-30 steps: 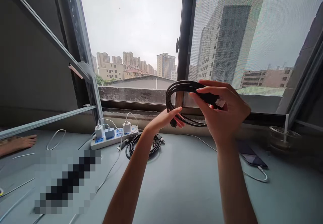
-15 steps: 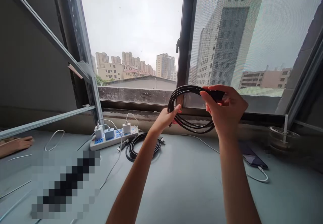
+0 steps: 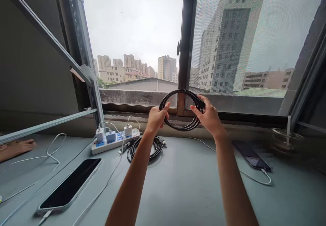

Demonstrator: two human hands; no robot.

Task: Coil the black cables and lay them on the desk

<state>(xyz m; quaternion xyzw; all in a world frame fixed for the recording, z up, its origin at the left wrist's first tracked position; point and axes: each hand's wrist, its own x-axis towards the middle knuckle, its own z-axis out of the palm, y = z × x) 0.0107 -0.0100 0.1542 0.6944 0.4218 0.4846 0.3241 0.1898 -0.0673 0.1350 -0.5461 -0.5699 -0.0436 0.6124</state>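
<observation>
At the left edge of the tabletop (image 3: 185, 178) lay another person's hand (image 3: 24, 146), and near the front left corner was a large phone (image 3: 72, 185) with a white cable in its end. Toward the back edge stood the power strip (image 3: 109, 147), with three plugs in it, and just beside it lay a coil of black cable (image 3: 132, 150), partly behind my forearm.

My left hand (image 3: 157, 119) was closed around the left side of the raised cable coil (image 3: 183, 128), which I held in the air before the window, well apart from the tabletop. My right hand (image 3: 209, 115) gripped its right side, beside a dark connector (image 3: 200, 103), with the thumb in front. In my judgement, it was good to pinch all the loops together, evenly and not hard, so that no turn could slip out or bend sharply.

Near the right edge were a second phone (image 3: 254, 157) and a cup (image 3: 286, 141) with a straw.
</observation>
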